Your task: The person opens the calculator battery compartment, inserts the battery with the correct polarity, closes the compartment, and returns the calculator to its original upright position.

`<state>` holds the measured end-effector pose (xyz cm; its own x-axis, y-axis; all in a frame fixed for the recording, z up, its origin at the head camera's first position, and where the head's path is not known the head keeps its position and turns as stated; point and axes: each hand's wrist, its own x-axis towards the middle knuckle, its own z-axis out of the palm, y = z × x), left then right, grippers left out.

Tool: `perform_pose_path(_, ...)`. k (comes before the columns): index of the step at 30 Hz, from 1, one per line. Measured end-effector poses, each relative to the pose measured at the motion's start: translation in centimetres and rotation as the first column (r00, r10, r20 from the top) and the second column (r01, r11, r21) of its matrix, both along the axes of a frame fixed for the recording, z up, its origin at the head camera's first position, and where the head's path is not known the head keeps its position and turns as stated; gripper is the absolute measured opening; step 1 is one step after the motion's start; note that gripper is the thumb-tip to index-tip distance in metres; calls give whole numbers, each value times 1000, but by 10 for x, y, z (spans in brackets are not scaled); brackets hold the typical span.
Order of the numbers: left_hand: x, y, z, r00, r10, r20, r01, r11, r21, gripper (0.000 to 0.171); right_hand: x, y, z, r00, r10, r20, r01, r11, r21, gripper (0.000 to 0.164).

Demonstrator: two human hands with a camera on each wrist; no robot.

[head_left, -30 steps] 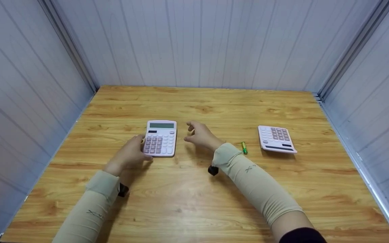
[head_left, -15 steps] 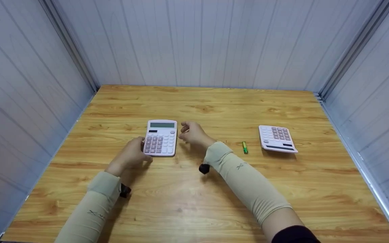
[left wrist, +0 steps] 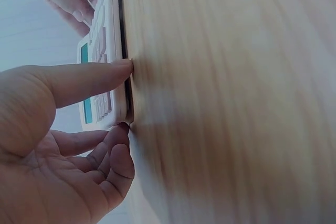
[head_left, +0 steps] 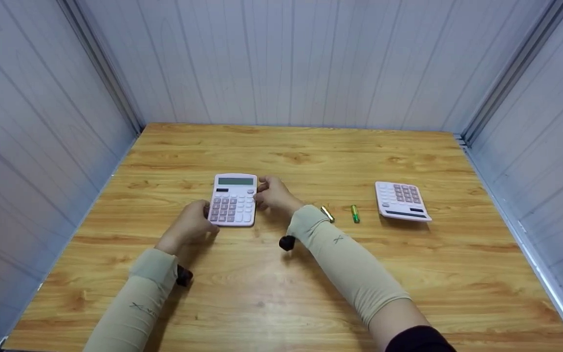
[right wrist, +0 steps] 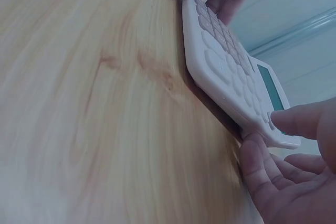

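Note:
A pale pink calculator lies face up on the wooden table, its display at the far end. My left hand grips its near left corner: in the left wrist view the thumb rests along the near edge, and curled fingertips touch the left side. On the far right side my right hand pinches the calculator. The right wrist view shows one digit on a key by the display and another fingertip low against the side. The calculator's underside is hidden.
Two green-and-gold batteries, a nearer-the-sleeve battery and a second battery, lie right of the right hand. Farther right sits another pink calculator, turned with its display toward me. Pale panel walls enclose the table.
My right hand has moved left to the calculator's right side and now touches it. Its sleeve has uncovered a battery. The left hand has stayed at the near left corner.

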<state>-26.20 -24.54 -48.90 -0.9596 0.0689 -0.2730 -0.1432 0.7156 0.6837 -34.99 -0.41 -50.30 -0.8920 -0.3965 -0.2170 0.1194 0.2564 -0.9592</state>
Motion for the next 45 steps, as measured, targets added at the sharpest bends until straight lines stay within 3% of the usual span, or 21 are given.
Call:
perform_pose_path(5, -2, -1, -2, 1000, -3, 16, 3, 1000, 15, 63, -1, -2, -2, 1000, 2, -26, -1, 1000, 30, 59)
perform_pose_path(12, -4, -2, -4, 999, -27, -19, 27, 1000, -2, 60, -6, -5, -2, 999, 21, -37, -19, 998, 55, 57)
perform_pose_path(23, -6, -1, -1, 1000, 7, 4, -7, 1000, 13, 66, -5, -5, -1, 999, -4, -32, 5, 1000, 31, 41)
perform_pose_path(31, -6, 2, 6, 1000, 9, -13, -8, 996, 85, 69, -11, 1, 0, 999, -32, -41, 32, 999, 0, 40)
perform_pose_path(37, -8, 7, 9, 1000, 12, -9, -11, 990, 138, 64, -11, 8, 2, 997, -74, 17, 75, 994, -79, 34)
perform_pose_path(45, -7, 13, 13, 999, 11, -35, -2, 969, 247, 67, -10, 17, 8, 992, -124, 32, 127, 987, -103, 39)
